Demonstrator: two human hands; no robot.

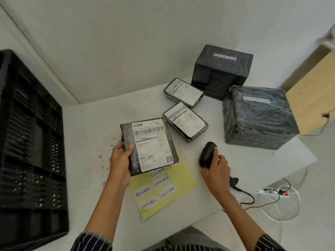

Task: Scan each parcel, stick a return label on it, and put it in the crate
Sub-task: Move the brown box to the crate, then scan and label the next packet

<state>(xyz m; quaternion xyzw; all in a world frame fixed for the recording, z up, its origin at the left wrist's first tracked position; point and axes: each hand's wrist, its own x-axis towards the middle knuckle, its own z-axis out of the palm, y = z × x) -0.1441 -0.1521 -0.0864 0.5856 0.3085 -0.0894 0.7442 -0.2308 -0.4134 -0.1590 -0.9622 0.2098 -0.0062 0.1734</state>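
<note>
One parcel held, scanner raised

One parcel (149,145), mid-frame, sits tilted in the left hand (120,158), grip clamped on its lower-left corner above the label sheet (163,187). Right hand (215,171) grips the scanner (207,153). Crate (30,142) stands far left beside the counter (253,163).

The crate (30,142) is cut off by the left edge. Part of the yellow label sheet (183,178) is covered by the held parcel (150,145). The scanner (207,153) grip is hidden inside the right hand (215,171). The fine print on the shipping labels cannot be read, and the far parcels' barcode strips are blurred.
</note>
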